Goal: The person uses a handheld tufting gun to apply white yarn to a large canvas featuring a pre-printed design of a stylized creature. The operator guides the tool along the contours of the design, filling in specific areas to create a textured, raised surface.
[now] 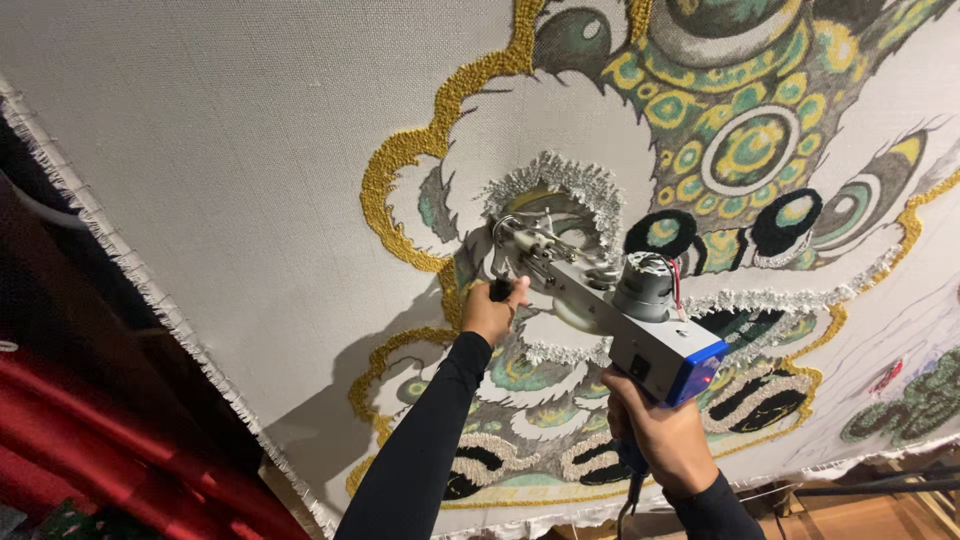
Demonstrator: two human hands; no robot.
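Presently, the tufting gun (610, 300) is pressed nose-first against the stretched backing cloth (250, 150), near the middle of the cloth and well clear of its frayed left edge (130, 270). The left hand (492, 312) is clenched around the black front handle (500, 290). The right hand (665, 435) grasps the rear grip beneath the blue housing (690, 365); whether a finger rests on a trigger cannot be told. The gun appears rigid, made of metal and plastic, and probably moderately heavy, with the motor (645, 285) sitting towards the rear. The two grips are judged the proper holds. The exposed needle mechanism (530, 245) at the front looks sharp and should not be touched. The cloth looks taut yet yielding. The tufted yarn pattern (740, 140) is soft pile, likely to snag. A cord (632, 495) hangs below the right hand.
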